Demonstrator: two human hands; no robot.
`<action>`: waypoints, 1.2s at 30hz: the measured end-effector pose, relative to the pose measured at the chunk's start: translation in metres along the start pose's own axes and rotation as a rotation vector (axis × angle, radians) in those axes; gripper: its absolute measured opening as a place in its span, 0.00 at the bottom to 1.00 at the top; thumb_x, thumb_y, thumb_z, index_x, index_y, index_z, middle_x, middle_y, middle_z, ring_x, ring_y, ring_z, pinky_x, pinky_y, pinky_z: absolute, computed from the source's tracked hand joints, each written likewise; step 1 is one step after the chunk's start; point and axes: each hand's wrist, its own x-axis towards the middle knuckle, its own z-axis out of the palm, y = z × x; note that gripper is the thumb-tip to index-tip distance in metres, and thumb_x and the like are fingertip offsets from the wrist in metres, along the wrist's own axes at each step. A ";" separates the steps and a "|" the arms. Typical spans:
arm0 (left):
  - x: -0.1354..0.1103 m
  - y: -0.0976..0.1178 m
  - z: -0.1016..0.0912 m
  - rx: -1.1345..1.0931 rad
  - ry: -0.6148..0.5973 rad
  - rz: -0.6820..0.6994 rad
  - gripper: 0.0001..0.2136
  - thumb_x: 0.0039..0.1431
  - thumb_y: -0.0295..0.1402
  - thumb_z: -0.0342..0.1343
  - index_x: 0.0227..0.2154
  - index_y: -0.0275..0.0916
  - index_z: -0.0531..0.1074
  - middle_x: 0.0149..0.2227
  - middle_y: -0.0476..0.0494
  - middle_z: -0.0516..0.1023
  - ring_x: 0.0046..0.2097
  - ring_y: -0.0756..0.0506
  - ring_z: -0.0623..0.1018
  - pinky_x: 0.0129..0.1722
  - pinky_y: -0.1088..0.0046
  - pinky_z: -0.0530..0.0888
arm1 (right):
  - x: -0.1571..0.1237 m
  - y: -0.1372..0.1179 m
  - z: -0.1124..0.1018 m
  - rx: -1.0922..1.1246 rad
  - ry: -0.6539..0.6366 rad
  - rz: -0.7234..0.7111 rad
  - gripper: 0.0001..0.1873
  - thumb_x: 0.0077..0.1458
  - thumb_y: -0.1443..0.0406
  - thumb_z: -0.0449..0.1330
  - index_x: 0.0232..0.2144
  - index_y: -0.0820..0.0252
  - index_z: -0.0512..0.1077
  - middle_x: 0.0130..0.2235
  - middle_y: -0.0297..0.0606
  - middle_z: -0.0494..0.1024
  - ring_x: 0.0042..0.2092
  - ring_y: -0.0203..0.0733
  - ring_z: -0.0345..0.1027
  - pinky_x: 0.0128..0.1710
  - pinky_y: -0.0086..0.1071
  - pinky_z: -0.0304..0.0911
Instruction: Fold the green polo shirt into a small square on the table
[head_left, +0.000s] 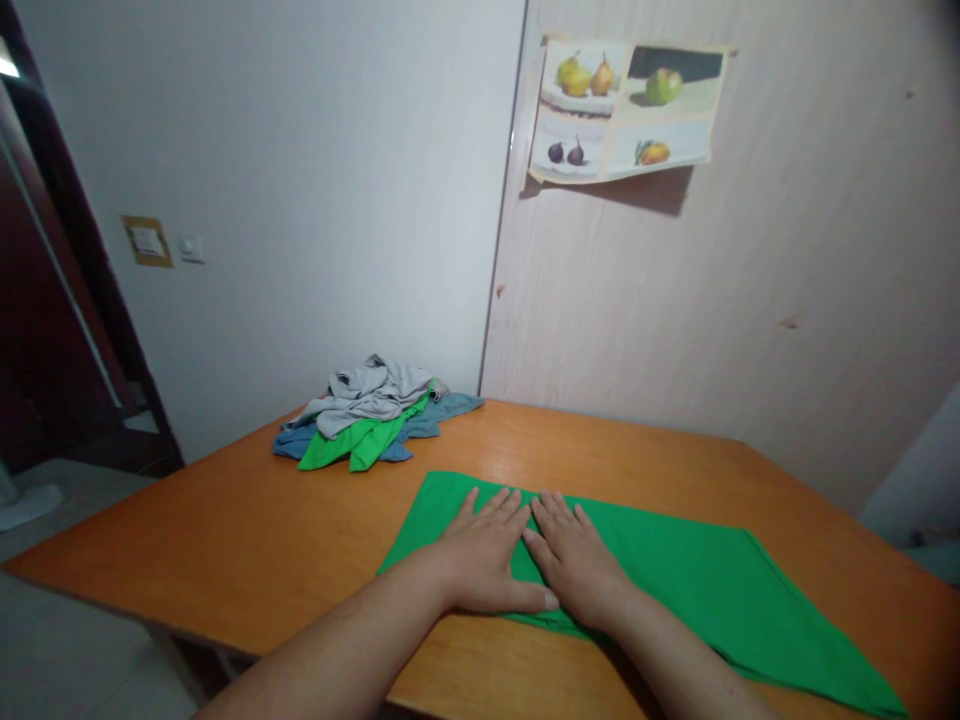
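Observation:
A green cloth garment (697,580) lies flat and smooth in a long shape on the wooden table; its exact kind I cannot tell. My left hand (487,550) rests palm down on its left part, fingers spread and thumb stretched to the right. Close beside it, my right hand (574,560) also presses flat on the green cloth, fingers extended. The fingertips of both hands nearly meet. My forearms hide part of the cloth's near edge.
A heap of crumpled clothes (375,410) in grey, green and blue sits at the table's back left. The orange-brown table (225,530) reaches the wall behind. A fruit poster (630,115) hangs above, and switches (148,242) are on the left wall.

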 end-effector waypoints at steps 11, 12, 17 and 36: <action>0.001 -0.007 -0.007 -0.054 0.207 -0.067 0.27 0.65 0.41 0.44 0.64 0.35 0.61 0.68 0.37 0.59 0.69 0.40 0.57 0.69 0.56 0.50 | -0.001 0.001 0.007 -0.036 0.022 0.012 0.42 0.65 0.44 0.37 0.69 0.67 0.51 0.70 0.47 0.48 0.71 0.52 0.37 0.69 0.50 0.33; 0.002 -0.008 -0.006 -0.015 0.217 -0.105 0.28 0.65 0.41 0.43 0.65 0.33 0.60 0.68 0.35 0.57 0.70 0.39 0.55 0.69 0.55 0.49 | -0.001 0.001 0.007 -0.036 0.023 0.013 0.43 0.64 0.43 0.37 0.69 0.67 0.51 0.70 0.47 0.48 0.71 0.52 0.37 0.69 0.50 0.33; 0.003 -0.009 0.001 0.130 0.145 -0.299 0.34 0.66 0.49 0.39 0.67 0.31 0.54 0.70 0.31 0.48 0.71 0.34 0.46 0.66 0.40 0.46 | -0.001 0.003 0.009 -0.042 0.035 -0.002 0.45 0.63 0.40 0.37 0.69 0.65 0.52 0.71 0.47 0.47 0.71 0.52 0.36 0.69 0.50 0.33; 0.013 -0.004 -0.016 0.200 0.032 -0.335 0.31 0.65 0.48 0.43 0.65 0.34 0.59 0.69 0.27 0.54 0.69 0.29 0.53 0.63 0.35 0.49 | 0.001 -0.004 0.004 -0.018 0.012 0.003 0.44 0.64 0.42 0.36 0.69 0.68 0.50 0.71 0.48 0.46 0.71 0.53 0.35 0.69 0.50 0.30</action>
